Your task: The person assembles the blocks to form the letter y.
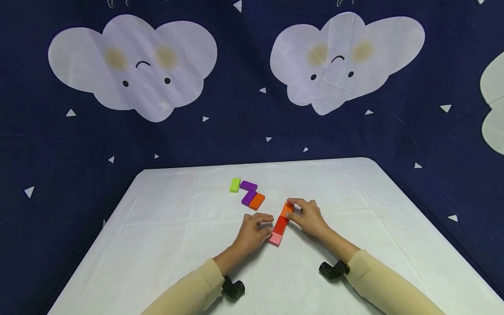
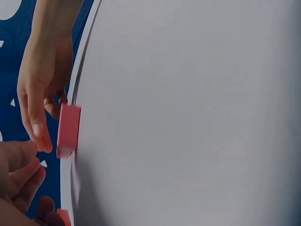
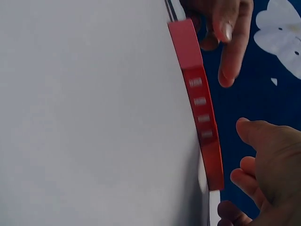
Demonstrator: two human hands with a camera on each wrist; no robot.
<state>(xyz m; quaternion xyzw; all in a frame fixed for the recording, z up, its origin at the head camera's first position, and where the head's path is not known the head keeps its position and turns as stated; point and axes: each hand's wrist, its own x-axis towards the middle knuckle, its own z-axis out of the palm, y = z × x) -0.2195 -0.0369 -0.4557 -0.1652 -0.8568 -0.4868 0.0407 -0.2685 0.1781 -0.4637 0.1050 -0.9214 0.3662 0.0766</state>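
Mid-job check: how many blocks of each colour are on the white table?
Lime green block: 1
Purple blocks: 2
Orange blocks: 2
Red block: 1
Pink block: 1
Total: 7

Navy cloud-print backdrop (image 1: 241, 135), white table (image 1: 161, 245)

High head view, close wrist views

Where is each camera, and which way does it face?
Head: on the head, facing forward and down at the table; left hand, right hand, sleeves show.
Left wrist: on that wrist, looking across the table toward the blue curtain; left hand lower left, right hand upper left.
Right wrist: on that wrist, facing the curtain; right hand lower right, left hand upper right.
Both wrist views share the pink block.
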